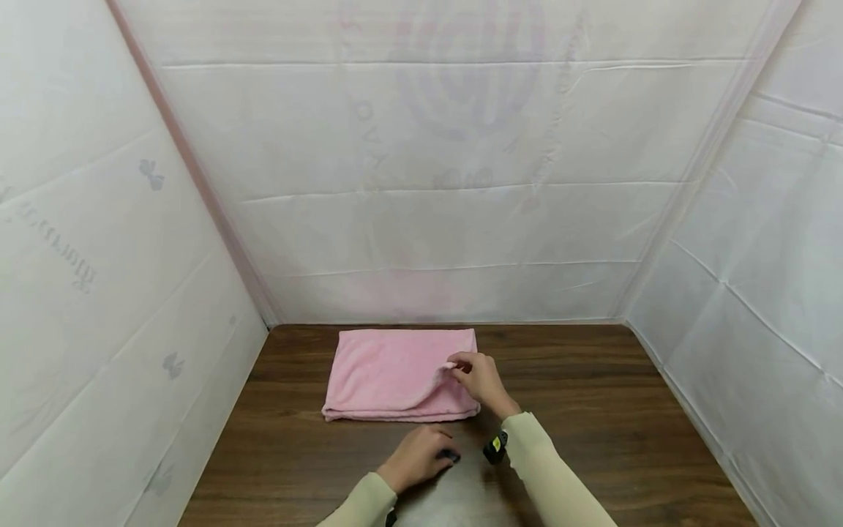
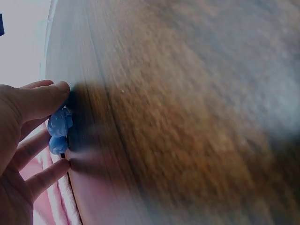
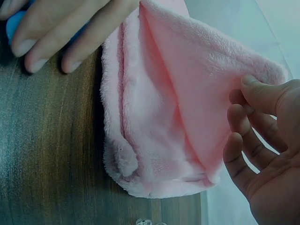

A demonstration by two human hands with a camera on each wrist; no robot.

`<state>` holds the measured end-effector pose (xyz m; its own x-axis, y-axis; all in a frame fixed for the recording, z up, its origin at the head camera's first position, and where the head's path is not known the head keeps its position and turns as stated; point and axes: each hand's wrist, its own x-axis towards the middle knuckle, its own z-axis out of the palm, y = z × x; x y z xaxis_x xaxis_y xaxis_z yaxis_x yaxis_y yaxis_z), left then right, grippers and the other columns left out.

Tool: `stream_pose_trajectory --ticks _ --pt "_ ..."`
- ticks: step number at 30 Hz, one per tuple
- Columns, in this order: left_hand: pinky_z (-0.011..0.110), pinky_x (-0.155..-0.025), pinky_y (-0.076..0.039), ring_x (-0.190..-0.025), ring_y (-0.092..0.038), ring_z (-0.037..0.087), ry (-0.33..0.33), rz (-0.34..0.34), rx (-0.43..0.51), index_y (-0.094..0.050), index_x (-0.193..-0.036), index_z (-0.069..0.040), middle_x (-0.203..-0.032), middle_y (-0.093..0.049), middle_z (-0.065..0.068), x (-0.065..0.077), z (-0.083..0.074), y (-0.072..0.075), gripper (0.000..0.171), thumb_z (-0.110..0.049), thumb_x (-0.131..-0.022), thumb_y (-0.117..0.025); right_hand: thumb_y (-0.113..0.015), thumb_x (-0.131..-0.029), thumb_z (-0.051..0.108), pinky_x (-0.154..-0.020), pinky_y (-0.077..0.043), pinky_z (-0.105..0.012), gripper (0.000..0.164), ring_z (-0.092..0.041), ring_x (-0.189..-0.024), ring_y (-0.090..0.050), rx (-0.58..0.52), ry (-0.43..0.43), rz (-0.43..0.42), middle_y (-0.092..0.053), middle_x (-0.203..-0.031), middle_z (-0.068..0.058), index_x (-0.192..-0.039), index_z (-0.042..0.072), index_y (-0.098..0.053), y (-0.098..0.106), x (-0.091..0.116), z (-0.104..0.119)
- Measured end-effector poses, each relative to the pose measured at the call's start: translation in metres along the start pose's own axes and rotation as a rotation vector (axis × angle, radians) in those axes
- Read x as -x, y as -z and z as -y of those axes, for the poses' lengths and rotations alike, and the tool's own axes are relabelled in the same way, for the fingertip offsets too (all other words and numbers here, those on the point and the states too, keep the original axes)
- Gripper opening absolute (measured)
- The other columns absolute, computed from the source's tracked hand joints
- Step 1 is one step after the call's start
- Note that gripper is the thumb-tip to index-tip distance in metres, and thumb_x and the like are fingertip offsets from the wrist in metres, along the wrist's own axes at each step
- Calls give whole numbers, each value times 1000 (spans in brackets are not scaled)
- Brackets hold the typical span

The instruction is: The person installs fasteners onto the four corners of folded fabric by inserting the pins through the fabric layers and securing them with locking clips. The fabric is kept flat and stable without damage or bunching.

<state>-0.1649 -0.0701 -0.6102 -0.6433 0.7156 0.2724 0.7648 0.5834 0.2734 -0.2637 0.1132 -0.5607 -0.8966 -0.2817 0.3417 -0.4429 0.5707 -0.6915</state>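
A folded pink towel [image 1: 388, 366] with a fluffy pile lies on the table. My right hand [image 1: 481, 377] pinches its near right corner between thumb and index finger. That corner is raised and turned back, baring the layer beneath in the right wrist view, where the thumb [image 3: 262, 91] presses the edge. Closer to me than the towel, my left hand [image 1: 418, 454] is low over the wood. Its thumb and fingers hold a small glossy blue thing [image 2: 58, 126] with rounded lobes, whose kind I cannot tell; the hand partly covers it.
The dark wooden table [image 1: 579, 388] reaches back to a white sheet wall [image 1: 428, 234]. More white sheeting [image 1: 118, 307] stands along the left side, and another sheet [image 1: 744, 307] along the right. A small clear object [image 3: 144, 221] shows at the bottom of the right wrist view.
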Motion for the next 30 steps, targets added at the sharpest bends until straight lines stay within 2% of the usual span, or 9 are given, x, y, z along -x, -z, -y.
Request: stream_pose_trajectory --ticks 7,11,17,21,24,30 --pt "24 -82 -55 -89 -69 6 -83 -115 -15 -81 -89 -18 -90 -74 -7 2 4 -3 14 -16 -78 -89 -78 -87 -1 -57 -51 -23 20 -7 -69 -62 -3 -7 -11 -72 -82 4 -97 16 -78 -1 0 0" --pt "24 -79 -55 -82 -68 6 -101 -195 1 -78 -88 -16 -84 -73 -9 0 3 0 14 -14 -78 -89 -78 -86 -3 -55 -50 -22 22 -6 -68 -61 -16 -24 -9 -71 -80 5 -95 17 -77 -2 1 0" --pt "22 -79 -57 -85 -71 8 -65 -304 103 -78 -95 -10 -91 -76 -5 -5 8 18 17 -6 -81 -85 -77 -86 -4 -54 -51 -22 22 -7 -67 -63 -21 -8 -14 -73 -81 4 -95 16 -77 -3 0 -1" --pt "23 -78 -58 -85 -72 12 -74 -407 193 -77 -95 -4 -91 -76 2 -9 17 33 17 6 -81 -80 -78 -86 -3 -56 -52 -22 20 -8 -69 -65 -14 6 -18 -74 -82 2 -96 15 -77 -4 0 -1" --pt "24 -77 -59 -86 -73 15 -68 -479 195 -78 -94 -3 -92 -76 5 -11 23 40 19 10 -80 -79 -79 -87 -1 -57 -52 -22 19 -9 -70 -65 -17 -7 -17 -73 -82 3 -95 16 -77 -4 0 -1" --pt "25 -69 -60 -79 -73 13 3 -568 166 -77 -94 -1 -89 -77 8 -11 36 47 23 13 -76 -80 -78 -86 -3 -55 -52 -22 20 -9 -69 -64 -25 -16 -6 -73 -84 2 -94 15 -76 -6 -1 0"
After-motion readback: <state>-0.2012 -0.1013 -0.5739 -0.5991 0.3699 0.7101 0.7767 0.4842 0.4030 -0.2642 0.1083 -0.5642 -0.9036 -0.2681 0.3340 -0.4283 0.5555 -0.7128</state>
